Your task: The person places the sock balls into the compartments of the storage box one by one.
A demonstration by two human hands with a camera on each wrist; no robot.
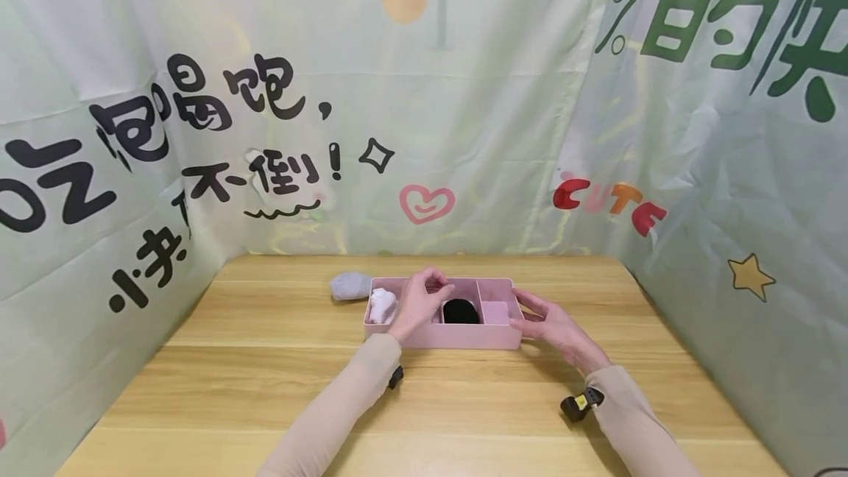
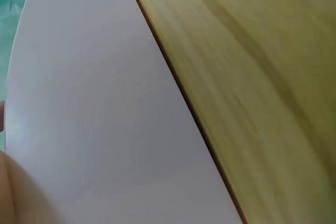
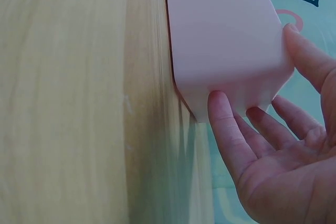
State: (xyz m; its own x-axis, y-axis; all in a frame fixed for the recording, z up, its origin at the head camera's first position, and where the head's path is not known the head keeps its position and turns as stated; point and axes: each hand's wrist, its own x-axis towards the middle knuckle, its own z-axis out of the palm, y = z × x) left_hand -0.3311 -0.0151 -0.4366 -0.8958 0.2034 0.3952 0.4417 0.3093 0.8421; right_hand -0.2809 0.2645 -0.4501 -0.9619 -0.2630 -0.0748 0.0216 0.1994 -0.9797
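Nearest to me, both of my forearms in pale beige sleeves reach forward over the wooden table (image 1: 265, 389), each with a small dark camera strapped at the wrist. Just beyond them sits the pink divided box (image 1: 457, 335), lying lengthwise across the middle of the table with its long front wall facing me.

My right hand (image 1: 553, 326) rests against the right end of the box. Its fingers (image 3: 226, 129) are straight and loosely spread, the thumb tip touching the near corner of the end wall and the other fingers lying along that wall; nothing is pinched or curled round.

My left hand (image 1: 419, 302) comes over the front wall and dips into the box near the divider between the left and middle compartments. Its fingers are bent downward, but I cannot tell whether they hold anything, since the back of the hand hides them.

Inside the box, a rolled white sock (image 1: 382, 305) sits in the left compartment, a black bundle (image 1: 461, 311) lies in the middle one, and something pink (image 1: 495, 311) fills the right one.

Farther off, a grey sock roll (image 1: 351, 285) lies on the table just beside the box's far left corner. Behind everything hangs a pale green printed cloth (image 1: 503, 116).
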